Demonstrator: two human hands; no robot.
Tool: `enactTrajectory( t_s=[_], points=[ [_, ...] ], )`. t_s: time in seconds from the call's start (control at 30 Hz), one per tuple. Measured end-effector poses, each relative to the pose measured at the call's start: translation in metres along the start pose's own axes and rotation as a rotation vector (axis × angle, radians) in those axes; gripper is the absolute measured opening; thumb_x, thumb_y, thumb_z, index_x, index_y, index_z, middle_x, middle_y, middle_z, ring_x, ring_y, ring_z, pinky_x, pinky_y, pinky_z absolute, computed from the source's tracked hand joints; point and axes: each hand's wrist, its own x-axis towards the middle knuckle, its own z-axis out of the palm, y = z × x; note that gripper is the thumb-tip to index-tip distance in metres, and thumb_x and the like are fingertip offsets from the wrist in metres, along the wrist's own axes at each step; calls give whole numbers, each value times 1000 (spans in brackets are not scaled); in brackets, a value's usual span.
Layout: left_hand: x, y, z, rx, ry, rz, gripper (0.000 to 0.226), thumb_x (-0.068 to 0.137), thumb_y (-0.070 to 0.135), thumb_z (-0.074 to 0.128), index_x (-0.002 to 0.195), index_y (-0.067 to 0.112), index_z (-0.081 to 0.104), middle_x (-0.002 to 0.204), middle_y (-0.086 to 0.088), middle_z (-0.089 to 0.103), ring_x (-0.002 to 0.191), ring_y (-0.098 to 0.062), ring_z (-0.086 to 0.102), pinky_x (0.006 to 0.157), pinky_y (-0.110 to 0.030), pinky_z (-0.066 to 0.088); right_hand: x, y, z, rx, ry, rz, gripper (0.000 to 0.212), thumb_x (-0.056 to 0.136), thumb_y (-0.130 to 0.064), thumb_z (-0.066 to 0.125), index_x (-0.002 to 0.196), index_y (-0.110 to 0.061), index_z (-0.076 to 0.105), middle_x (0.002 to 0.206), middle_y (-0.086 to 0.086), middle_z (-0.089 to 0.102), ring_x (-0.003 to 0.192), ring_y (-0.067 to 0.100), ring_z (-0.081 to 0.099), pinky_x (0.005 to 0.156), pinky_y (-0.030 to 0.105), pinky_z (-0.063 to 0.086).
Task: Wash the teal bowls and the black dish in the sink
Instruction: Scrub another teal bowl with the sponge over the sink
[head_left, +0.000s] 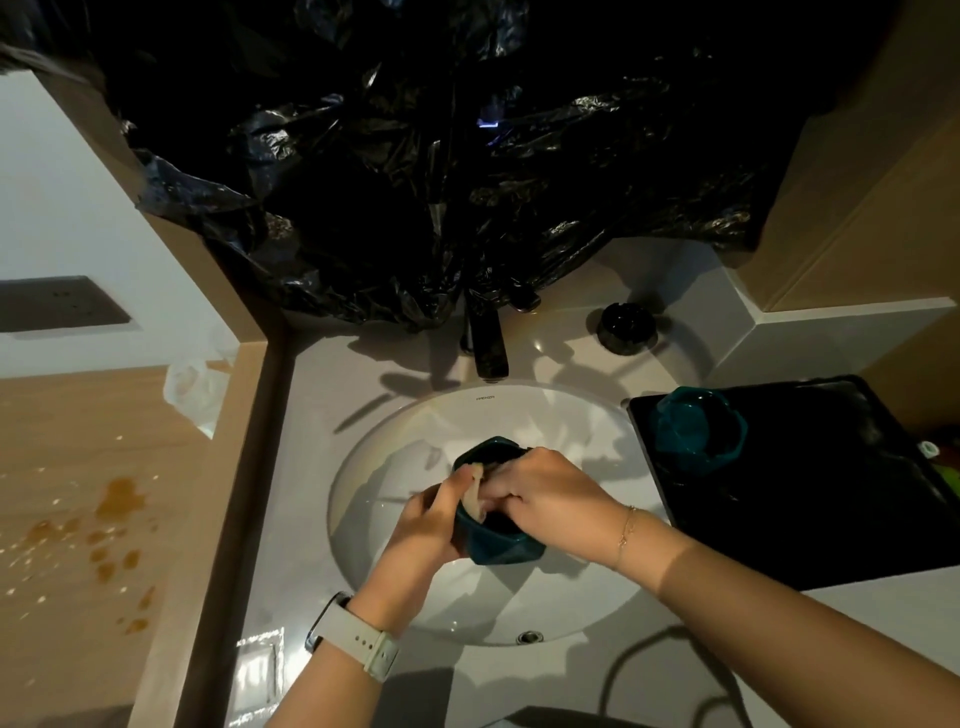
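Over the round white sink (395, 587) I hold a teal bowl (501, 545). My left hand (428, 525) grips its near side, thumb over the rim. My right hand (550, 496) reaches into the bowl and pinches a pale sponge (475, 499) against the inside. A second teal bowl (698, 428) sits upside down on a black tray (831, 499) to the right of the sink. A small black dish (626, 327) stands on the counter behind the sink, right of the black tap (488, 343).
Crumpled black plastic sheeting (441, 182) hangs over the wall above the tap. A wooden floor (93, 493) with orange-brown stains lies left of the counter. A clear plastic bag (200, 387) hangs at the counter's left edge.
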Motion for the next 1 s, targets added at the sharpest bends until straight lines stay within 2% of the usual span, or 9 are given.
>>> enactTrajectory(
  t_s=[0.17, 0.3, 0.37, 0.47, 0.6, 0.67, 0.77, 0.83, 1.0],
  points=[
    [6, 0, -2, 162, 75, 73, 23, 95, 39, 60, 87, 20, 70, 87, -7, 74, 88, -25, 71, 76, -36, 60, -8, -2, -12, -68, -93, 18, 21, 90, -11, 54, 93, -15, 74, 86, 0, 61, 84, 20, 54, 60, 16, 37],
    [6, 2, -8, 164, 83, 125, 25, 94, 41, 59, 94, 19, 71, 93, -5, 74, 89, -21, 70, 73, -33, 60, -30, 7, -1, 261, 368, 134, 18, 90, -12, 61, 89, -23, 76, 88, -2, 73, 85, 18, 65, 78, 26, 48],
    [4, 0, -14, 218, 113, 145, 26, 94, 45, 58, 97, 22, 69, 95, -2, 72, 91, -21, 69, 69, -27, 57, -47, 13, 0, 524, 632, 228, 32, 90, -10, 62, 79, -39, 71, 81, -16, 71, 80, 8, 65, 75, 24, 52],
    [-2, 1, -19, 176, 139, 124, 21, 94, 44, 58, 90, 25, 67, 93, 1, 71, 88, -18, 69, 65, -24, 54, -60, 22, 3, 741, 826, 374, 20, 95, -19, 55, 79, -27, 64, 80, -8, 65, 75, 10, 58, 65, 23, 46],
    [-9, 2, -19, 253, 131, 127, 21, 94, 47, 56, 88, 30, 65, 92, 4, 71, 86, -17, 69, 83, -38, 58, -57, 24, 14, 1111, 627, 650, 19, 93, -35, 58, 92, -17, 66, 84, 8, 64, 64, 18, 52, 45, 22, 37],
    [-9, 1, -21, 347, 153, 150, 23, 93, 51, 55, 85, 31, 64, 90, 7, 70, 87, -16, 67, 88, -42, 56, -54, 25, 20, 1205, 460, 604, 24, 82, -28, 72, 105, -21, 67, 101, 10, 69, 82, 24, 64, 53, 29, 46],
    [-7, 3, -28, 479, 176, 176, 31, 91, 58, 54, 84, 29, 64, 86, 9, 68, 86, -14, 64, 88, -44, 55, -53, 31, 18, 769, 193, 507, 58, 80, -5, 70, 134, -15, 51, 120, 11, 62, 101, 26, 65, 77, 33, 54],
    [-5, 5, -33, 486, 164, 171, 47, 78, 72, 50, 88, 28, 65, 89, 7, 69, 89, -17, 65, 88, -46, 55, -50, 36, 12, 275, 111, 525, 52, 84, -9, 67, 133, -15, 51, 119, 8, 60, 98, 23, 64, 76, 27, 53],
    [-4, 12, -40, 481, 143, 189, 67, 66, 80, 44, 87, 20, 67, 86, -4, 70, 85, -22, 66, 83, -47, 57, -40, 46, -2, 102, 345, 490, 20, 82, -34, 72, 80, -20, 58, 78, 5, 67, 74, 20, 63, 69, 27, 51]
  ],
)
